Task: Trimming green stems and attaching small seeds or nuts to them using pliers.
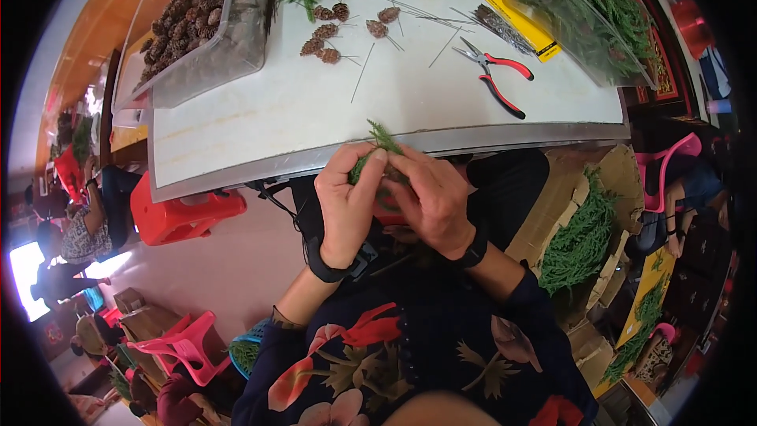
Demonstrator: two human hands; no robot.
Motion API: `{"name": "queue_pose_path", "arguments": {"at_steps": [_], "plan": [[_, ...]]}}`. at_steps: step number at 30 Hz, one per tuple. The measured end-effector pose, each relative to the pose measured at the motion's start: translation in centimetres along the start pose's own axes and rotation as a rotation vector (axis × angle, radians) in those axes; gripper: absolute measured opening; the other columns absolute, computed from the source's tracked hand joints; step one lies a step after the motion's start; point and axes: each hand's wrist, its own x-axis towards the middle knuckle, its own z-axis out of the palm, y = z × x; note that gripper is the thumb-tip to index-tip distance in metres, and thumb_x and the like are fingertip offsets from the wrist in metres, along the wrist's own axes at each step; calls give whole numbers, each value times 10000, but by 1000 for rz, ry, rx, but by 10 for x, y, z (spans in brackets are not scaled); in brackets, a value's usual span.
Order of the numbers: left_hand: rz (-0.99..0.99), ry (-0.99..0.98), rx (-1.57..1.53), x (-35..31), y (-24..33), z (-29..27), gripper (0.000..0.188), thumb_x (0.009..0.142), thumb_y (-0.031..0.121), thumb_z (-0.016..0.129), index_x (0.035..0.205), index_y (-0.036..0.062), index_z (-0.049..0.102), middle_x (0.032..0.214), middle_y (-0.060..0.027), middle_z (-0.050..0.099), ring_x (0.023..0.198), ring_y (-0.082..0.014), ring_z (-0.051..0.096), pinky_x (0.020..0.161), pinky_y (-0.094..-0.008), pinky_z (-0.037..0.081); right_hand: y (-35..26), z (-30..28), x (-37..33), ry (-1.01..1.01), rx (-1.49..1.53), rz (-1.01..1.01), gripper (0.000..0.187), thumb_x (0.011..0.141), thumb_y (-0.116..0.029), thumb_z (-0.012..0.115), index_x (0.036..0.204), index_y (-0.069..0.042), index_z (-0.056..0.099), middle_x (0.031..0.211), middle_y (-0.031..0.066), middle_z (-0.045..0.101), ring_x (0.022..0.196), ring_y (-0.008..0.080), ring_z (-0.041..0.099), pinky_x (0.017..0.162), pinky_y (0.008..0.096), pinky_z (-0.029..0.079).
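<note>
Close together at the table's near edge, my left hand [349, 197] and my right hand [431, 199] pinch a small green artificial pine sprig [384, 137]. Its tip sticks up above my fingers; its lower part is mostly hidden by them. On the white table [260, 136] beyond lie several small pine cones [327, 31] with thin wires attached. Loose straight wires [363, 72] are scattered nearby. Red-and-black handled pliers [498, 75] rest to the right, jaws pointing up and left.
A clear bin of pine cones [185, 20] stands at the table's left, and a clear bin of green sprigs [587, 20] at its right. Between lies a yellow card pack [516, 16]. A cardboard box of greenery [583, 229] sits to my right, a red stool [185, 209] to my left. Other people sit around.
</note>
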Motion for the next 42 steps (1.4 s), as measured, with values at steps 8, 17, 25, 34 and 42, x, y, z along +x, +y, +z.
{"name": "queue_pose_path", "arguments": {"at_steps": [8, 17, 25, 34, 42], "plan": [[-215, -22, -373, -1, 8, 6, 98, 904, 24, 615, 983, -9, 663, 842, 0, 650, 717, -45, 568, 653, -187, 460, 4, -2, -4, 36, 57, -10, 451, 714, -41, 792, 1133, -44, 626, 1038, 116, 683, 835, 254, 662, 669, 324, 501], [-200, -101, -269, -7, 4, 4, 72, 904, 24, 618, 953, -10, 659, 784, 23, 633, 692, -25, 540, 618, -183, 438, 12, -25, 32, -248, 653, 449, 435, 848, -47, 685, 1263, -42, 554, 1115, 18, 616, 890, 93, 589, 693, 239, 454], [-91, -180, -62, -5, 5, -5, 63, 899, 30, 626, 936, -15, 651, 763, 21, 622, 682, -31, 537, 603, -192, 427, 25, -35, 36, -514, 741, 622, 228, 901, -26, 632, 1129, -22, 634, 959, -20, 581, 809, 22, 518, 665, 188, 421], [-140, -411, 54, -1, 19, -15, 80, 909, 16, 593, 952, -23, 648, 845, 0, 629, 741, -51, 549, 684, -205, 444, 33, -40, 54, -631, 673, 306, 64, 871, -42, 682, 929, -18, 668, 848, -15, 573, 739, 46, 505, 659, 208, 413], [-186, -355, -48, -1, 22, -10, 142, 939, 60, 598, 1056, 0, 652, 795, 0, 629, 702, -46, 565, 632, -185, 459, 28, -25, 43, -441, 744, 460, 69, 856, -46, 702, 854, -4, 647, 838, -5, 580, 732, 64, 513, 662, 221, 415]]}}
